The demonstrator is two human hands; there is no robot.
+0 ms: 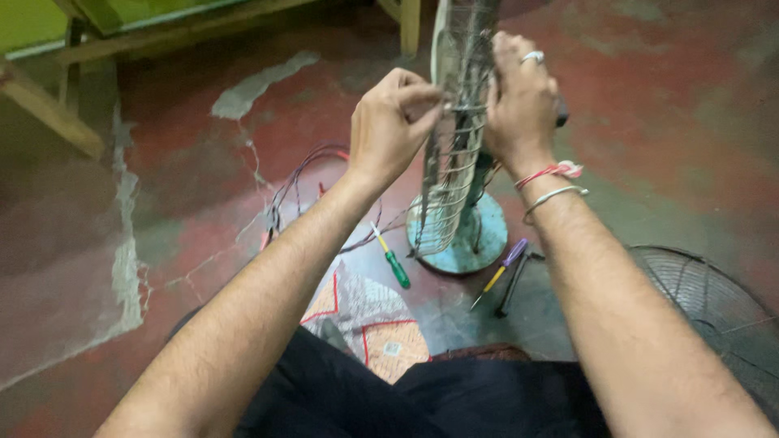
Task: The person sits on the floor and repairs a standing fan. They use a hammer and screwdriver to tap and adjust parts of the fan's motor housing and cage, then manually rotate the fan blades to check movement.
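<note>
A standing fan with a wire guard rises from a round pale blue base on the floor, seen edge-on. My left hand pinches the guard's near rim with closed fingers. My right hand, with a ring and thread bracelets at the wrist, grips the far side of the guard near its top. The fan's motor is hidden behind my right hand.
A green-handled screwdriver and a purple-handled screwdriver lie by the base, beside a dark tool. Loose wires trail left. A second wire guard lies at right. A patterned cloth covers my lap. Wooden furniture legs stand behind.
</note>
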